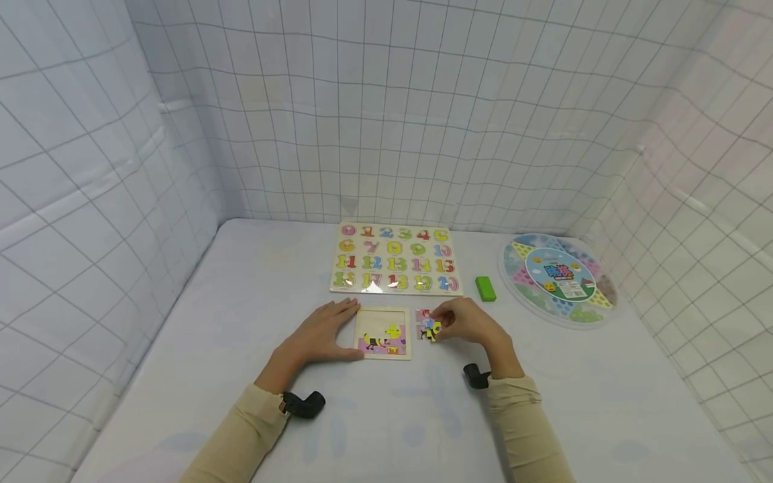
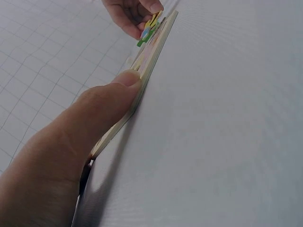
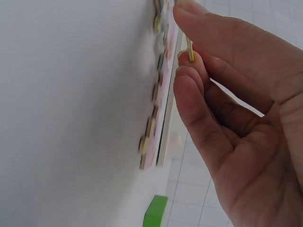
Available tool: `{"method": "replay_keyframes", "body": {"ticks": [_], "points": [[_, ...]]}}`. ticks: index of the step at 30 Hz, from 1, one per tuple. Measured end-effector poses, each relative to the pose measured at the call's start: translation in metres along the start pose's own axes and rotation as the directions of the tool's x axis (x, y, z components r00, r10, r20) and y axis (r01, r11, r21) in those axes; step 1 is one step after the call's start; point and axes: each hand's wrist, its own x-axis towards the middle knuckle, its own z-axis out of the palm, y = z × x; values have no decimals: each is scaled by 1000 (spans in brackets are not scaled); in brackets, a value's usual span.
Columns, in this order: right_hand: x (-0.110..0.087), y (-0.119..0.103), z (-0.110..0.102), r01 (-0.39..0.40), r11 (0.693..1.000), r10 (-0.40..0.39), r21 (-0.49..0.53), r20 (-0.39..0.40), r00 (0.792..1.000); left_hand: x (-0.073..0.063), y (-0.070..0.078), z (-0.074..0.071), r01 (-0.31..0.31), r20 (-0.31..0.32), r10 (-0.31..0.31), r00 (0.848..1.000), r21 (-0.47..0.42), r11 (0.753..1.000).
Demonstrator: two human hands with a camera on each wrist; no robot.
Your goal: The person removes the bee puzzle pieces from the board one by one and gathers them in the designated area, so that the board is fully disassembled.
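A small square wooden puzzle tray (image 1: 383, 310) lies on the table, its lower part filled with pink and yellow bee-picture pieces and its upper part bare wood. At its left side rests my left hand (image 1: 323, 333), fingers extended at the upper corner, thumb (image 2: 116, 97) pressing the lower edge. To the right of the tray, my right hand (image 1: 468, 322) pinches a yellow, green and blue jigsaw piece (image 2: 149, 29) between thumb and fingers. Beneath and beside that hand lie loose jigsaw pieces (image 1: 423, 316), partly hidden by it. In the right wrist view the pinched piece (image 3: 190, 49) shows edge-on.
Behind the tray is a number puzzle board (image 1: 395, 258). A green block (image 1: 486, 288) sits right of it, and a round, colourful game board (image 1: 558, 280) with a label lies farther right. White gridded cloth (image 1: 386, 121) walls surround the white table (image 1: 272, 268).
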Motion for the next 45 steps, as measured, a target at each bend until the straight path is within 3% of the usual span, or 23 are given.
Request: {"method": "replay_keyframes", "body": {"ticks": [10,45], "points": [[-5,15,-9,-5,1000,4,-4,-6,1000,-2,-1,-1,4,5,-4,1000,4,1000],[-5,20,-4,-62,998,63,-26,21,998,-1,2,-3,14,22,-14,1000,-12,1000]]}}
